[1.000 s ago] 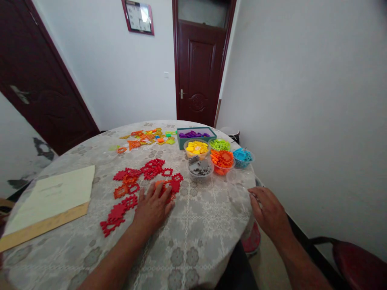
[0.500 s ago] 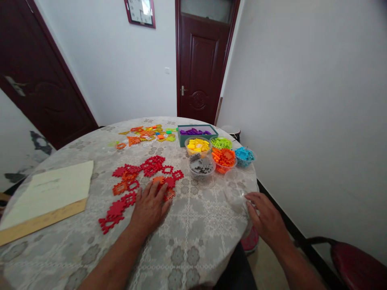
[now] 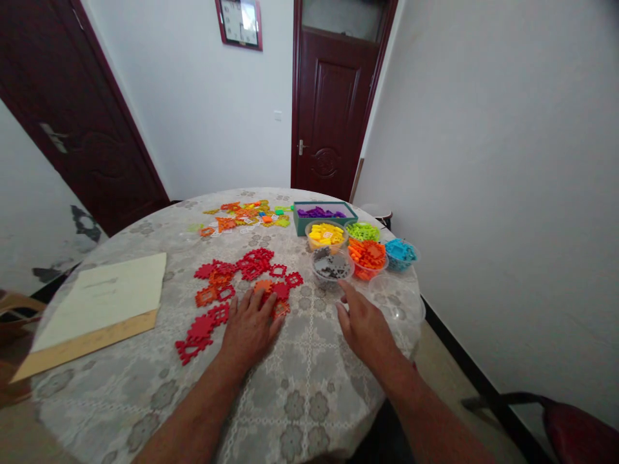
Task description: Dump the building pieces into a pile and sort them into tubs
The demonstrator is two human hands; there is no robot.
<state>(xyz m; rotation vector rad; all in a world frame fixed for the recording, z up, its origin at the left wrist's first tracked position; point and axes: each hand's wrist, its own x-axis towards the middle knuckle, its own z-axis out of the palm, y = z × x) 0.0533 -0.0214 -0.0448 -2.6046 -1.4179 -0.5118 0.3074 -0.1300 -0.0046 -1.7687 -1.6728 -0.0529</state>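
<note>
My left hand (image 3: 251, 327) lies with spread fingers over red and orange toothed plastic pieces (image 3: 264, 287), its fingertips touching them. More red pieces (image 3: 200, 327) lie to its left, and another red group (image 3: 255, 263) is beyond it. My right hand (image 3: 365, 321) is over the cloth just in front of the bowl of grey pieces (image 3: 333, 264), thumb and index finger apart, nothing seen between them. A clear bowl (image 3: 396, 301) stands to its right, partly behind the hand.
Bowls of yellow (image 3: 326, 236), green (image 3: 363, 232), orange (image 3: 367, 259) and blue pieces (image 3: 400, 253) stand by a green box (image 3: 302, 225) with purple pieces. Orange and yellow pieces (image 3: 232, 218) lie at the back left. Cardboard with paper (image 3: 104, 299) is at left.
My right hand has moved left, from the clear bowl's edge to the front of the grey pieces' bowl. My left hand stays on the pieces. The view has shifted slightly.
</note>
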